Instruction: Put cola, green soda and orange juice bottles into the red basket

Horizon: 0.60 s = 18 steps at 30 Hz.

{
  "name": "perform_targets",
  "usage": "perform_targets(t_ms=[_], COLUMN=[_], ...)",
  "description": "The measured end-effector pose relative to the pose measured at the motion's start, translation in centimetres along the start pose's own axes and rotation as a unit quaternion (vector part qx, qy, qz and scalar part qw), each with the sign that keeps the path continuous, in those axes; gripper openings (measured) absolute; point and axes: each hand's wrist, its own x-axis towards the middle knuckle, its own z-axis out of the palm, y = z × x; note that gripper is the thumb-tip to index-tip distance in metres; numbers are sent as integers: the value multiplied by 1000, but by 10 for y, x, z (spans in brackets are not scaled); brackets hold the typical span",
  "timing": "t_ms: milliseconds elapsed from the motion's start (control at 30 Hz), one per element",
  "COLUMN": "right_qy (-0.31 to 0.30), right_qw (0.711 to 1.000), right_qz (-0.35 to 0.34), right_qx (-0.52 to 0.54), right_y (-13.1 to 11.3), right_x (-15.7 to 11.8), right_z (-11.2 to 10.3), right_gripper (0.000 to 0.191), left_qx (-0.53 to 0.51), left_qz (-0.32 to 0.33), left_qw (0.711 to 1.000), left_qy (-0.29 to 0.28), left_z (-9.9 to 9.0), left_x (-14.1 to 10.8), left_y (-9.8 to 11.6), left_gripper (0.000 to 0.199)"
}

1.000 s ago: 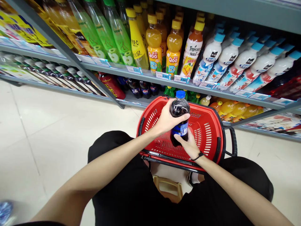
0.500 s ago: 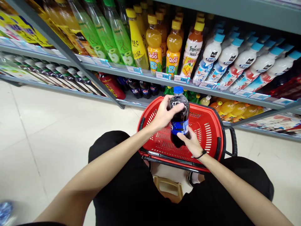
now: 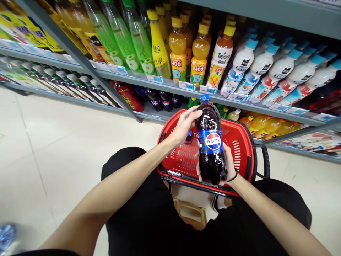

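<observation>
Over the red shopping basket (image 3: 242,142), the right hand's (image 3: 229,163) fingers hold the Pepsi bottle (image 3: 211,142); the left hand (image 3: 184,126) touches its shoulder, finger grip indeterminate.

Bottle (image 3: 211,165): clear plastic, smooth, very glossy, with sharp glints
Label (image 3: 213,140): thin printed film, smooth, with a light sheen
Cap at the bottle's 12 o'clock (image 3: 205,97): opaque blue plastic
Basket (image 3: 183,165): red moulded plastic, smooth, softly shiny
Handle at the basket's 3 o'clock (image 3: 265,161): black plastic, duller
Trousers at 6 o'clock (image 3: 128,174): black cloth, matt
Stool at 6 o'clock (image 3: 197,223): tan, plastic-looking, smooth
Floor at 9 o'clock (image 3: 58,149): pale tile, smooth, polished
Shelf at 1 o'clock (image 3: 266,16): grey, seemingly painted metal, smooth, low sheen
Juice bottles at 12 o'clock (image 3: 178,44): clear glossy plastic
</observation>
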Motion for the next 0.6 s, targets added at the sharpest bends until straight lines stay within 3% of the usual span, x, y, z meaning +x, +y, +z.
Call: perform_targets(t_ms=[67, 200, 333, 467, 600], right_qy=[-39, -185, -276, -282, -229], right_qw=[999, 978, 950, 947, 965], right_qz=[0, 19, 57, 76, 61], right_qx=[27, 98, 133, 136, 116], right_y=[2, 5, -1, -6, 0], right_x=[1, 7, 10, 8, 8], right_z=[-5, -8, -4, 4, 7], right_gripper=[95, 96, 95, 96, 97], left_qx=[-4, -5, -35, -51, -49], left_qz=[9, 44, 8, -8, 2], left_qw=[1000, 999, 999, 997, 997], left_qy=[2, 10, 27, 52, 51], left_z=[3, 7, 7, 7, 8], left_x=[-1, -1, 0, 2, 2], left_y=[2, 4, -1, -6, -6], left_gripper=[48, 47, 45, 49, 46])
